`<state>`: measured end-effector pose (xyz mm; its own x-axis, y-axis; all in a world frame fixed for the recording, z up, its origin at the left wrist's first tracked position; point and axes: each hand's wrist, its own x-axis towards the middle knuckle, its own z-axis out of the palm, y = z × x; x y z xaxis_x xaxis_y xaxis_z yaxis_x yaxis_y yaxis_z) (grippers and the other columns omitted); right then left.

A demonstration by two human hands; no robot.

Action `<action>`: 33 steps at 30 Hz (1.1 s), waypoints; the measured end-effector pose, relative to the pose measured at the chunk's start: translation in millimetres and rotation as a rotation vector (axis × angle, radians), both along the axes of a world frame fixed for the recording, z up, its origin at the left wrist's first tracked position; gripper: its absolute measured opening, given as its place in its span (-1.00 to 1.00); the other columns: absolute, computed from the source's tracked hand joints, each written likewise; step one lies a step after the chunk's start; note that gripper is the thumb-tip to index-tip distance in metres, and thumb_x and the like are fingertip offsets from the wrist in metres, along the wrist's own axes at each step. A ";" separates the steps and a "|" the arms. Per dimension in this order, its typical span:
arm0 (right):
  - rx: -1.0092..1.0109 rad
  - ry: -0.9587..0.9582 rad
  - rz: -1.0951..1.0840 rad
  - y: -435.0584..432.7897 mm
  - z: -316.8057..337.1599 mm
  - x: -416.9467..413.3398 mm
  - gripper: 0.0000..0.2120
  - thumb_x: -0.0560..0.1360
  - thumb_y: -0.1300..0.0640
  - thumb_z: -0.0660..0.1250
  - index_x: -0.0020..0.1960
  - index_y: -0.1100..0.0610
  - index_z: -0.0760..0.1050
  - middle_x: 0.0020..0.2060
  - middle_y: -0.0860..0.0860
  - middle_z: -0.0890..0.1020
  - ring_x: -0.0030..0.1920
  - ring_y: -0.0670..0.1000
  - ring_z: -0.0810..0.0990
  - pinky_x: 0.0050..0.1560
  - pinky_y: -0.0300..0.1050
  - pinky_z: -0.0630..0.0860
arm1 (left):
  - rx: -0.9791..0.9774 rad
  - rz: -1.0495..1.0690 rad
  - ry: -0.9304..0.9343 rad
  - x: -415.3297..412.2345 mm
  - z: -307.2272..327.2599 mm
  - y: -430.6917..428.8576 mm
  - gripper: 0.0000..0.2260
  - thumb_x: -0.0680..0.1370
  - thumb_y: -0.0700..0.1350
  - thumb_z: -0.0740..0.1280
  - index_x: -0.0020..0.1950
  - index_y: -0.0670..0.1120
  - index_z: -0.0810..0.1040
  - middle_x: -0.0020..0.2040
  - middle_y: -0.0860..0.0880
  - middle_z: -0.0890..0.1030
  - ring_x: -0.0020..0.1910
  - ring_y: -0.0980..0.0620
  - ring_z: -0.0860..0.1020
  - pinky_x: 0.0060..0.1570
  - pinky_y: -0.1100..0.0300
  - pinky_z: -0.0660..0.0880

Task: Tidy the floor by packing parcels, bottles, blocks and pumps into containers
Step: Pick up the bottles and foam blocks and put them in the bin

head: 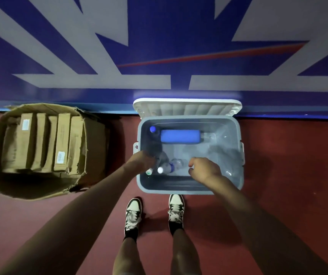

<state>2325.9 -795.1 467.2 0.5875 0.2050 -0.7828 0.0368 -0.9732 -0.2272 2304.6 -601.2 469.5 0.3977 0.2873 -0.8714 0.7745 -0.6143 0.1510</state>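
At 9 o'clock the cardboard box [96, 147] holds parcels [63, 141] on edge; the grey bin [179, 187], lid up, holds a blue-wrapped bottle [180, 136] along its 12 o'clock wall. The left grip [142, 160] rests on clear bottles [166, 168] at the bin's 7 o'clock corner, its fingers hidden, so I cannot tell its closure. The right grip [204, 169] hangs loosely curled at 5 o'clock, holding nothing.

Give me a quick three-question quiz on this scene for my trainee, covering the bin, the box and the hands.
1. True or false: the white plastic lid of the grey plastic bin is shut.
2. Which holds the brown cardboard parcels? A) the grey bin B) the open cardboard box C) the red floor
3. Fill in: the left hand and the right hand both reach into the ____.
Key: 1 false; 2 B; 3 bin.
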 end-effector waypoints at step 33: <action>0.129 -0.294 -0.201 37.0 235.4 -88.6 -0.82 0.49 0.13 0.26 0.03 0.02 0.59 0.09 -0.01 0.61 0.10 0.06 0.56 0.11 -0.12 0.50 | -0.036 -0.677 -0.393 -62.0 249.0 51.3 -0.73 0.56 -0.19 0.17 0.17 -0.27 0.54 0.17 -0.20 0.57 0.03 -0.13 0.52 0.07 0.12 0.44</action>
